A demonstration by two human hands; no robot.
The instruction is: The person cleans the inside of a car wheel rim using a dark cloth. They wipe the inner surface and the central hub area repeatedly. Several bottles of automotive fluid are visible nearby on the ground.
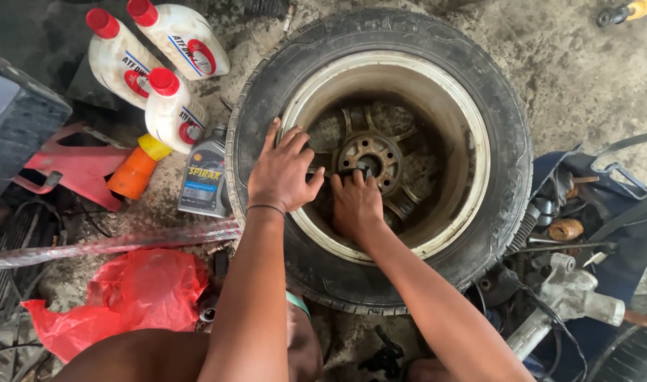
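Gritty concrete floor (585, 78) under wheel (380, 159), both hands (284, 170) inside.

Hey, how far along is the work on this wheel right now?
Done: the wheel is off and lies flat on the ground. In hand: the left hand rests on the rim's inner edge while the right hand works at the rusty hub. What remains cannot be told; the fingers hide what they touch.

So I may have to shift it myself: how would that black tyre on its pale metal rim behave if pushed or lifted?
The black tyre on its pale metal rim is probably heavy, given the thick rubber and steel hub. Lying flat on the gritty concrete floor, it would likely drag rather than roll. Stood upright, it would probably roll readily.
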